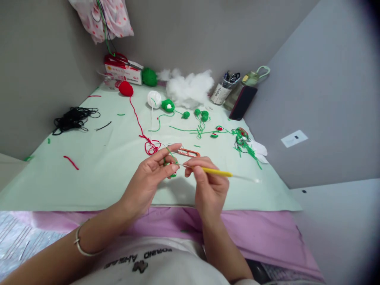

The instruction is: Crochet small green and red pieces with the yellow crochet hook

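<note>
Plain grey walls (184, 35) are closing in the far side and the left, meeting in a far corner. On the right a grey panel (320, 99) is slanting away, with a small white label (294, 138) sticking to it. A pale green table (89, 174) is filling the space between them. A pink patterned cloth (103, 18) is hanging at the far left corner. Soft, even light is falling across everything.

Stuffing (190, 89) lies behind the hands, black yarn (73, 118) far left.
</note>
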`<state>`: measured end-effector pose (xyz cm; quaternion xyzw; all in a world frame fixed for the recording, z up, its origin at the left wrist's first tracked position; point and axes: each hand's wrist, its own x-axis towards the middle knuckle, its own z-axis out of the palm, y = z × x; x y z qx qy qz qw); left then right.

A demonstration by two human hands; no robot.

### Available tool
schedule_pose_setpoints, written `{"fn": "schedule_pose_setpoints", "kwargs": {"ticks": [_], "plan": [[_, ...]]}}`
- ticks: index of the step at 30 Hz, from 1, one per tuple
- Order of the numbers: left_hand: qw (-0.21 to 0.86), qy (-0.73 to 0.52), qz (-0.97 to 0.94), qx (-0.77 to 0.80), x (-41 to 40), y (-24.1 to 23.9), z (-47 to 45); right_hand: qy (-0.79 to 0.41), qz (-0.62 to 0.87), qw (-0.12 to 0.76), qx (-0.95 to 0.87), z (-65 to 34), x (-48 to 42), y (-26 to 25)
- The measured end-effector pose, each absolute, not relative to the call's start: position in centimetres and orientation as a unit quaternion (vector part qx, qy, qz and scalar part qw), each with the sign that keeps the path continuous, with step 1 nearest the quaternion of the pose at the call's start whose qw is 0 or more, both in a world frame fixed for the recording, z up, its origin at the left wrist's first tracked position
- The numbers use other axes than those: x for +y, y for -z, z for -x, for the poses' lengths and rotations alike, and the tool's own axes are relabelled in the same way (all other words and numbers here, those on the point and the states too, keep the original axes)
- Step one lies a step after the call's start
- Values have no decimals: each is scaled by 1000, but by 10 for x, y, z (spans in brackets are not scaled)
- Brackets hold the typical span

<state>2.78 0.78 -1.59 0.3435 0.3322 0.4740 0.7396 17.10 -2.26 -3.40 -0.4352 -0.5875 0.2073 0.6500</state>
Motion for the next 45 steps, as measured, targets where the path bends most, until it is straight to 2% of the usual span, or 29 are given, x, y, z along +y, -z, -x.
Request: {"fn": "schedule_pose_setpoints", "kwargs": {"ticks": [4, 7, 11, 16, 24, 28, 30, 32, 35, 38, 41, 45], "plan": [[783, -445, -309, 306, 4, 16, -33, -26, 426, 613, -665, -166, -23, 42], [811, -410, -287, 303, 7, 16, -29, -117, 430, 661, -604, -171, -22, 39], [775, -437, -324, 321, 9, 15, -24, -274, 402, 694, -531, -175, -19, 30], [773, -429, -346, 314, 4, 18, -25, -275, 402, 661, -571, -167, -16, 32], [803, -400, -306, 319, 11, 16, -21, -262, 416, 688, -533, -177, -19, 28], [768, -426, -332, 345, 9, 16, -22, -307, 422, 697, -492, -179, -19, 28], [725, -463, -368, 352, 5, 17, -26, -262, 435, 676, -534, -173, -21, 32], [705, -492, -380, 341, 2, 20, -29, -151, 443, 638, -612, -167, -23, 38], [761, -450, -339, 321, 2, 21, -30, -20, 432, 614, -660, -164, -23, 44], [798, -400, -312, 325, 7, 19, -25, -117, 437, 676, -582, -170, -21, 40], [770, -424, -338, 336, 9, 17, -21, -246, 423, 701, -519, -175, -18, 32], [750, -439, -377, 320, 5, 15, -23, -250, 426, 665, -560, -170, -17, 28]]}}
